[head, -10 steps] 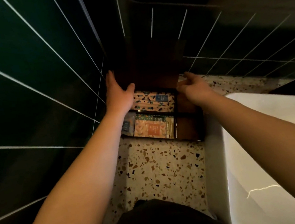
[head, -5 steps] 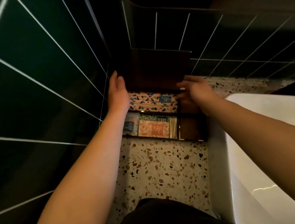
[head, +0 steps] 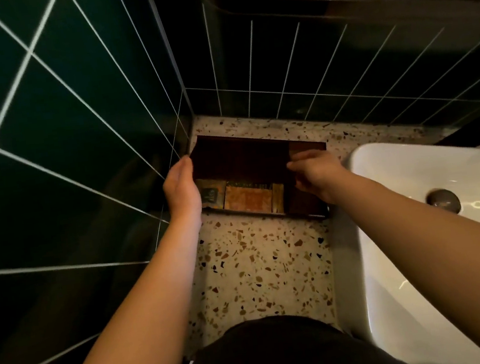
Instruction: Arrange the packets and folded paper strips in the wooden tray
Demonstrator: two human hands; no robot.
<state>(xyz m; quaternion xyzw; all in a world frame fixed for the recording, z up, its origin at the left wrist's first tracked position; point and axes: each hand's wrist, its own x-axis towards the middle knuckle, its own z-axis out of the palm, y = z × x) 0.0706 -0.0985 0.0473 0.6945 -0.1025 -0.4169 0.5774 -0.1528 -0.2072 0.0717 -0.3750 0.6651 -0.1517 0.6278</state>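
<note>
A dark wooden tray (head: 245,213) sits on the terrazzo counter in the corner. A dark wooden lid (head: 241,157) lies over its back half. In the uncovered front row are a bluish packet (head: 211,196), an orange packet (head: 248,197) and a narrow yellow folded strip (head: 277,198). The front right compartment (head: 303,204) looks bare. My left hand (head: 180,189) grips the lid's left edge. My right hand (head: 314,171) pinches the lid near its right end. The back-row packets are hidden under the lid.
Dark green tiled walls (head: 61,143) close in on the left and behind. A white sink (head: 413,178) with a metal drain (head: 443,200) stands right of the tray. Terrazzo counter (head: 267,269) runs toward me. A mirror frame (head: 301,2) hangs above.
The lid, upright against the back wall earlier, has come down over the tray's back half and hides the patterned packets. Both hands followed it down.
</note>
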